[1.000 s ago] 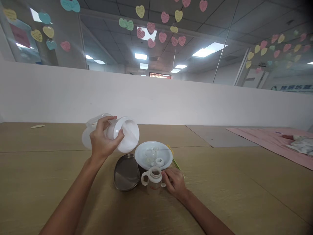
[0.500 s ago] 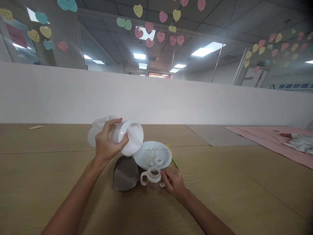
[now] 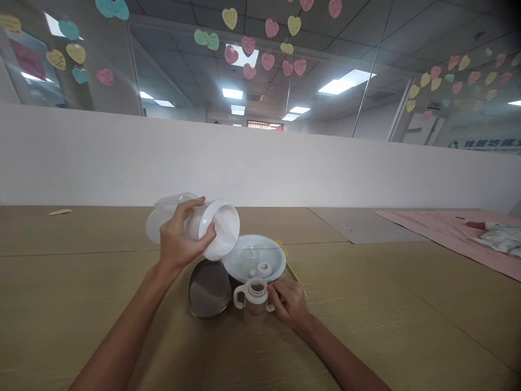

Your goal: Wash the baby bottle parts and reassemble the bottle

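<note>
"On the near part of the table (image 3: 220,358), what is seen?"

"A two-handled bottle (image 3: 255,307) is stood upright, its pale neck left uncapped. Its body is see-through, faintly marked in red."

"And how are the hands placed?"

"By the right hand (image 3: 290,301), fingers curled, the bottle's right handle is pinched. By the left hand (image 3: 179,236), raised and angled inward, a white container (image 3: 222,231) is gripped on its side, thumb at the rim, fingers wrapped over the body."

"What is set around them?"

"Left of the bottle, a metal dish (image 3: 209,290) is placed. Just behind, a white bowl (image 3: 274,258) is partly blocked by the bottle; a small white ring (image 3: 264,269) is held in it. By the bowl and right hand, a yellow-and-green stick (image 3: 292,271) is partly hidden."

"Farther off?"

"At the right, a pink cloth (image 3: 431,228) is spread. Above the white wall (image 3: 260,163), heart-shaped notes (image 3: 272,28) are stuck up."
</note>
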`<action>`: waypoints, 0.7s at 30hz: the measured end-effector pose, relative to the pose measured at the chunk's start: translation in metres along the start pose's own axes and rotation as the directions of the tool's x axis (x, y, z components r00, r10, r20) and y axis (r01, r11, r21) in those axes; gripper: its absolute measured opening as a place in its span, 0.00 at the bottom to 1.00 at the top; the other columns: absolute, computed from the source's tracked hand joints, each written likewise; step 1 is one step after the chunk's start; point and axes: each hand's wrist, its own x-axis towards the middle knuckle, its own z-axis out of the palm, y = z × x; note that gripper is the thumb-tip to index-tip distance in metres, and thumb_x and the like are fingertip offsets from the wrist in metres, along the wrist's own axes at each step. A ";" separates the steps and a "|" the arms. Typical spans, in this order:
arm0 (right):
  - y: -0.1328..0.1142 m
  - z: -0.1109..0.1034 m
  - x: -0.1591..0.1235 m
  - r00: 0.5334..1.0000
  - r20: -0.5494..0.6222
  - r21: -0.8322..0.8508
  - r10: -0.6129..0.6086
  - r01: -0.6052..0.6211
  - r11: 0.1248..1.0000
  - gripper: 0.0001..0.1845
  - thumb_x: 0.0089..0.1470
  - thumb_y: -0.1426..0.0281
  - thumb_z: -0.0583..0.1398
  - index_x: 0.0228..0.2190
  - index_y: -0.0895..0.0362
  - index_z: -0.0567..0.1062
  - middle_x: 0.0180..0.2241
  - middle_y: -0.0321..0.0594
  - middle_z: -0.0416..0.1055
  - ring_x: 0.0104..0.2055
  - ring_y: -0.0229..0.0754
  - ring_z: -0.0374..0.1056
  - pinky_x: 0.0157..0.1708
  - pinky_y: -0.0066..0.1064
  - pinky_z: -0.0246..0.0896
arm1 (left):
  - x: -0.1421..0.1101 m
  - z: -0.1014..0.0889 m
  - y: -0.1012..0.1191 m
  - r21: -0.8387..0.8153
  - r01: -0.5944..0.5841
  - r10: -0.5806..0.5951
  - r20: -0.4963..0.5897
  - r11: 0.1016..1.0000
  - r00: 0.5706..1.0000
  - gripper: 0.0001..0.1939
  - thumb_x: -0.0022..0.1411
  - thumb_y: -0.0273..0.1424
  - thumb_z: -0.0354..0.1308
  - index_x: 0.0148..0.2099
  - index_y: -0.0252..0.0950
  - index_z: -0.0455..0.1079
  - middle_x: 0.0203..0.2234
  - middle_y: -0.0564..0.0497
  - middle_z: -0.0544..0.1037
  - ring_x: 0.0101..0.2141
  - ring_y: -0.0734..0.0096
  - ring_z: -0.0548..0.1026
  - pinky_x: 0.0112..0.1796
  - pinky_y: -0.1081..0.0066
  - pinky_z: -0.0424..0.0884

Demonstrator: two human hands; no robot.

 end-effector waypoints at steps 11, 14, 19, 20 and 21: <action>0.001 0.001 0.000 1.000 0.004 0.012 0.002 -0.002 1.000 0.15 0.55 0.72 0.49 0.20 0.59 0.68 0.16 0.37 0.63 0.20 0.34 0.57 0.23 0.27 0.48 | 0.000 -0.001 0.001 0.014 -0.009 0.009 0.005 1.000 1.000 0.22 0.45 0.30 0.60 0.45 0.38 0.62 0.42 0.49 0.74 0.40 0.67 0.74 0.42 0.67 0.71; 0.001 0.001 -0.001 1.000 0.012 0.009 0.000 0.000 1.000 0.14 0.55 0.73 0.49 0.21 0.58 0.68 0.17 0.37 0.64 0.20 0.34 0.58 0.23 0.27 0.48 | 0.000 -0.001 0.001 0.007 -0.005 0.004 0.016 1.000 1.000 0.21 0.45 0.30 0.59 0.45 0.38 0.62 0.43 0.49 0.74 0.41 0.66 0.73 0.43 0.67 0.71; 0.003 0.001 -0.002 1.000 0.020 0.018 0.007 -0.007 1.000 0.13 0.55 0.73 0.50 0.22 0.58 0.68 0.17 0.37 0.64 0.21 0.34 0.58 0.24 0.27 0.49 | 0.000 -0.002 0.002 -0.002 0.013 -0.013 0.026 1.000 1.000 0.21 0.45 0.30 0.59 0.45 0.39 0.62 0.43 0.49 0.74 0.42 0.65 0.73 0.43 0.66 0.71; 0.003 0.002 -0.002 1.000 0.017 0.020 0.008 -0.008 1.000 0.13 0.55 0.72 0.49 0.22 0.58 0.68 0.17 0.37 0.64 0.21 0.34 0.59 0.24 0.27 0.49 | 0.000 -0.002 0.002 -0.004 0.013 -0.013 0.028 1.000 1.000 0.22 0.45 0.30 0.59 0.45 0.39 0.62 0.44 0.49 0.73 0.42 0.65 0.73 0.43 0.66 0.71; 0.003 0.002 -0.002 1.000 0.014 0.021 0.008 -0.008 1.000 0.13 0.55 0.72 0.49 0.22 0.58 0.68 0.18 0.37 0.64 0.21 0.34 0.58 0.24 0.27 0.49 | 0.000 -0.002 0.002 -0.007 0.012 -0.012 0.031 1.000 0.999 0.22 0.45 0.30 0.59 0.45 0.39 0.61 0.44 0.49 0.73 0.43 0.65 0.73 0.43 0.66 0.70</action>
